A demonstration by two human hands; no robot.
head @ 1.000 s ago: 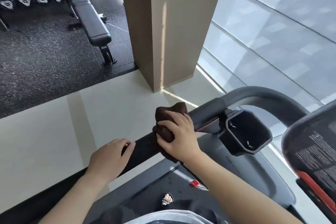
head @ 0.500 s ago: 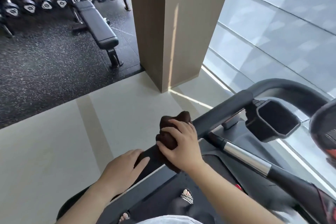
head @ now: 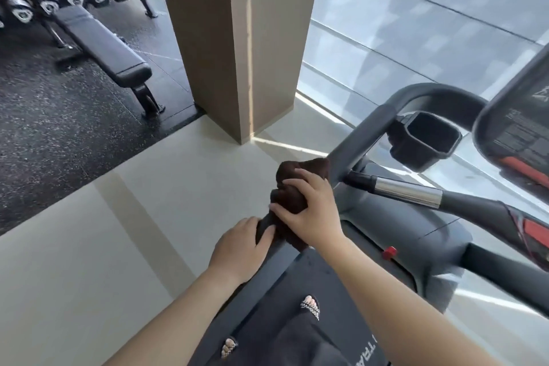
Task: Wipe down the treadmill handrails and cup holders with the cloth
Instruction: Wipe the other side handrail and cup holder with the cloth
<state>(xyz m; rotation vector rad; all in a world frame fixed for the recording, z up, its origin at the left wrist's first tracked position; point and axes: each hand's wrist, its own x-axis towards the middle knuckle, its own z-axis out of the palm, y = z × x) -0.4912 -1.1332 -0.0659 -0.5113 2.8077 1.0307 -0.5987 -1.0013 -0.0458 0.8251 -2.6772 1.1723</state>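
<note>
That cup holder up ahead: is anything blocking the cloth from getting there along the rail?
Nothing visible does. The right hand grips the brown cloth on the handrail, which runs bare up to the cup holder. The left hand rests on the rail behind the cloth, not ahead of it.

Two bare forearms reach up from the bottom edge, with no sleeves, watch, rings or bracelets. The left hand [head: 242, 245] and right hand [head: 313, 211] have short, unpainted nails. Below the hands, two feet wear open-toed sandals [head: 310, 307] with sparkly, beaded straps across the toes; the toenails look pale. Dark trousers [head: 300, 342] cover the legs just below the right forearm, and their fabric looks plain.
</note>
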